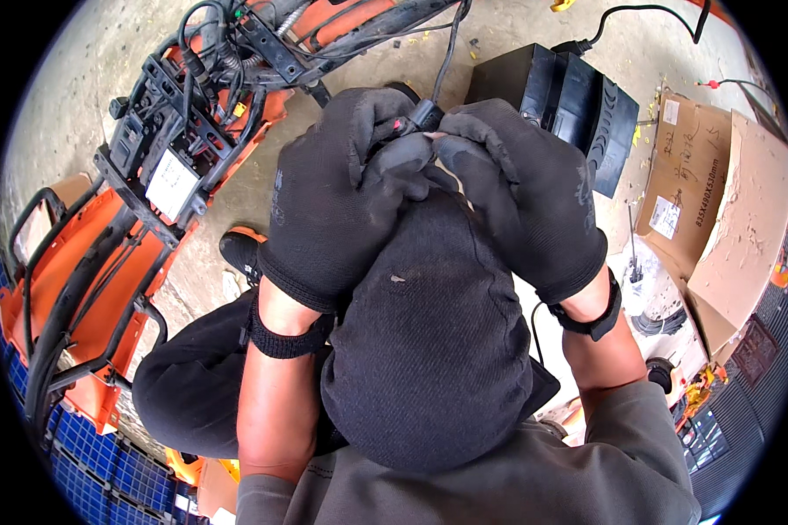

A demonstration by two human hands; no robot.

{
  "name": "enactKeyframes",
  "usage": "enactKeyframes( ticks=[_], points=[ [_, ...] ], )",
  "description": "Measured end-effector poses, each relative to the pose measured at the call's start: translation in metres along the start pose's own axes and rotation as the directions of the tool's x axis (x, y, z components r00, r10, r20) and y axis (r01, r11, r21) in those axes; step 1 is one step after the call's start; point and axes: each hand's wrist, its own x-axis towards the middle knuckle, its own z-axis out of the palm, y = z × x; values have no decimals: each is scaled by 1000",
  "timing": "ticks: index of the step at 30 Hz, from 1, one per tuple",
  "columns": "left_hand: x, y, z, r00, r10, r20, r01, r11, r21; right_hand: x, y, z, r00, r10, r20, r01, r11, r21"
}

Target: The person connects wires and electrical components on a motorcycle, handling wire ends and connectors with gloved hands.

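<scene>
In black work gloves, my left hand (350, 184) is closed round a small black connector (425, 115) with a cable rising from it and a small red bit showing beside it. My right hand (512, 184) meets it with curled fingers pressed together at a small pale piece just under the connector; what exactly it grips is partly hidden. Both hands are raised over a rounded mound of dark knit fabric (425, 332) in the middle of the view.
An orange vehicle frame (79, 306) with wiring fills the left. A black case (499, 83) with a cable lies beyond my right hand. An opened cardboard box (731, 227) and coiled black cable (657, 322) are at the right. Blue grid panels (105, 472) are at lower left.
</scene>
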Motion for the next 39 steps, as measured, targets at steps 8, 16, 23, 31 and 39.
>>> enactKeyframes(
  ticks=[8,16,23,31,39],
  points=[
    [2,6,0,998,45,31,-49,991,129,-1,-8,3,997,69,18,-67,993,-102],
    [8,10,0,996,66,67,-82,954,287,0,2,10,996,-74,-40,60,961,-270],
    [7,13,8,998,-1,66,-23,934,357,-1,6,13,997,-54,-63,26,921,-388],
    [4,13,8,997,36,71,-55,958,280,-1,3,14,997,27,-76,-57,908,-415],
    [4,9,11,994,66,92,-87,965,247,-6,8,16,990,65,-124,-107,918,-381]
  ],
)
